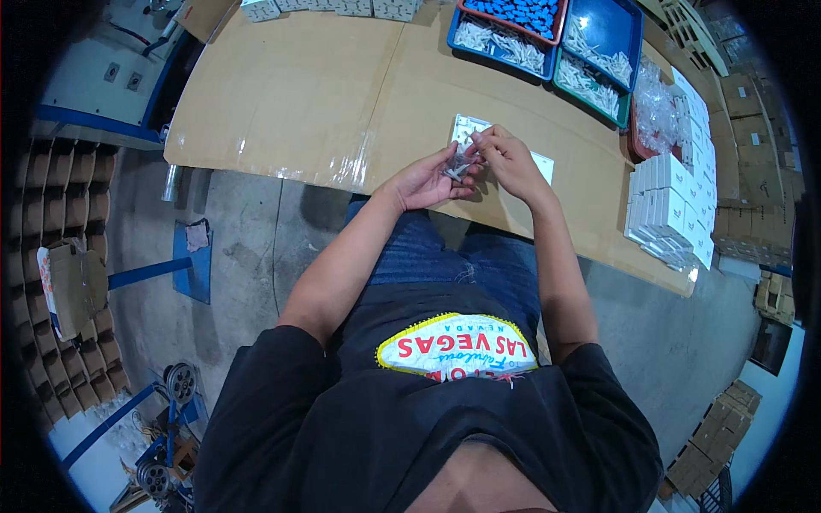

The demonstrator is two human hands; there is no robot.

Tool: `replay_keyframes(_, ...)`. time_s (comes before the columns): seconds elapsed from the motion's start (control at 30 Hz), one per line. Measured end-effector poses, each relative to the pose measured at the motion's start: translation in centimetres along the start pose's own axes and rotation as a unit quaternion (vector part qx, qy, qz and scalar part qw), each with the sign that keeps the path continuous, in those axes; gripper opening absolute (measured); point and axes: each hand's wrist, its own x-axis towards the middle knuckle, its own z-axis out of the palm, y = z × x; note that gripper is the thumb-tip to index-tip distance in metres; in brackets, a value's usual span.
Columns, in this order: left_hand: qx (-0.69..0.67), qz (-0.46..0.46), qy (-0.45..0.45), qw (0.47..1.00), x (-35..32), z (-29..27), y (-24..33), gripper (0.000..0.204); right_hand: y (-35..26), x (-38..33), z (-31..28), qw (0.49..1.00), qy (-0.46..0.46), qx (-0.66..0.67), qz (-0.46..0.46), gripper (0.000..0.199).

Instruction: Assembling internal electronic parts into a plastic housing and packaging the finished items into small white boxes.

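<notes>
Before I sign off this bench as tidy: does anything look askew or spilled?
Nothing spilled. Both hands, left hand and right hand, hold a small clear bag. Only the white boxes stand out, fanned unevenly at the table edge.

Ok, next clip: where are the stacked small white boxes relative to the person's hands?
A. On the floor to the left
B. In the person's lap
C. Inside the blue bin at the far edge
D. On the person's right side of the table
D: the stacked white boxes sit on the cardboard-covered table to the right of the right hand and the left hand, which together hold small pale parts.
</notes>
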Motion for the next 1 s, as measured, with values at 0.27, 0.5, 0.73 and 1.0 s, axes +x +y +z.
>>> replay_keyframes(0.27,0.022,-0.018,0.007,1.0,0.3,-1.2,-0.1,0.041,-0.2,0.1,-0.3,0.982,-0.072,-0.172,-0.018,0.041)
replay_keyframes(0.5,0.061,-0.014,0.047,0.997,0.1,-0.3,-0.3,0.038,0.5,0.5,-0.4,0.976,-0.136,-0.17,-0.029,0.034)
replay_keyframes(0.73,0.052,-0.014,0.024,0.998,0.1,-0.9,-0.3,0.036,1.4,0.7,-0.2,0.984,-0.162,-0.067,-0.019,0.036)
replay_keyframes(1.0,0.061,-0.022,0.018,0.998,0.0,-1.7,-0.3,0.038,-0.2,0.4,0.0,0.986,-0.138,-0.052,0.074,0.037)
